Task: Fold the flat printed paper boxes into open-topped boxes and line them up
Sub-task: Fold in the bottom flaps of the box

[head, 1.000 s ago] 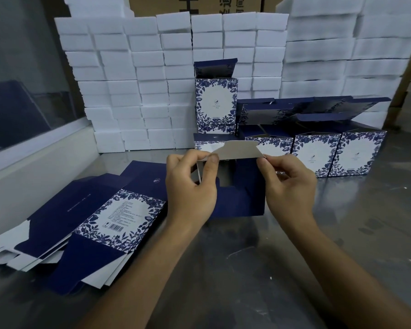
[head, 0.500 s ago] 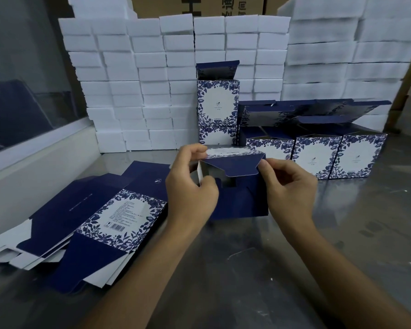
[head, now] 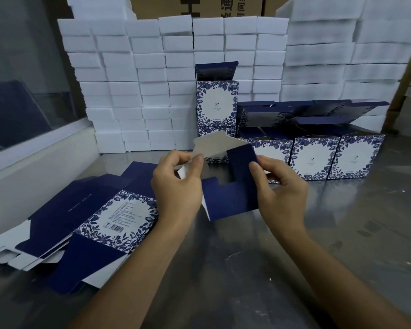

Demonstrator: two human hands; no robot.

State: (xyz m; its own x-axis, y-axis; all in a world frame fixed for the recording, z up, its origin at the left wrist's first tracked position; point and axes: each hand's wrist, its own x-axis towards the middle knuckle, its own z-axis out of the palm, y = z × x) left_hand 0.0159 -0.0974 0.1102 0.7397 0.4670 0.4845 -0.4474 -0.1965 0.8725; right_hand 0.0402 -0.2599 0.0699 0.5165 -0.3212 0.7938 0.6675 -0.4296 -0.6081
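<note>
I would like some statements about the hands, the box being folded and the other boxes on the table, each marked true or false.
1. Both hands hold the box being folded. True.
2. The left hand pinches a flap whose pale inner side shows. True.
3. The flat boxes lie beside the right hand. False: they lie on the left-hand side.
4. The folded boxes stand closed. False: their lids stand open.
5. One folded box stands on top of another. True.

"H", "通" on cardboard carton [head: 199,7]
</note>
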